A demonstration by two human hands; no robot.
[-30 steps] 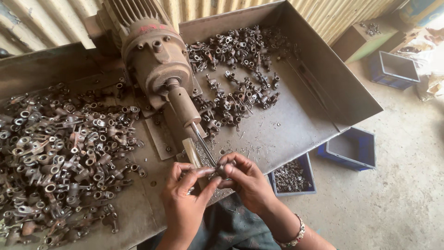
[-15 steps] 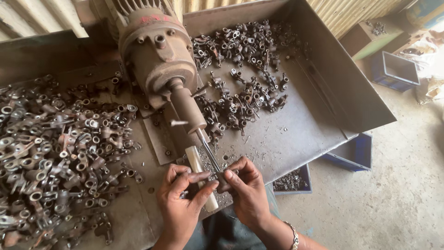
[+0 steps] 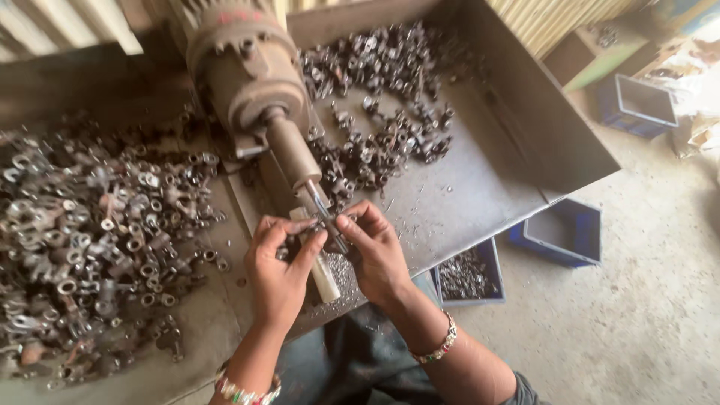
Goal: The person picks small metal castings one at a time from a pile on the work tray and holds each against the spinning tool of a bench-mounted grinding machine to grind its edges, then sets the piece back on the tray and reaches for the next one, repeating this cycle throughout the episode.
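The left hand (image 3: 279, 271) and right hand (image 3: 375, 251) meet fingertip to fingertip around a small metal fitting (image 3: 324, 238), each pinched shut on it, at the tip of a thin spindle (image 3: 324, 212). The spindle runs out from a rusty motor (image 3: 247, 71) at 11 o'clock of the hands. A pale bar (image 3: 324, 276) lies under the hands on the metal counter (image 3: 465, 202). At 9 o'clock spreads a wide heap of light metal fittings (image 3: 97, 240); at 12 to 1 o'clock lies a darker pile (image 3: 382, 97). At 4 o'clock, on the floor, stands a blue bin (image 3: 466, 274) of small parts, another blue bin (image 3: 561, 232) beside it.
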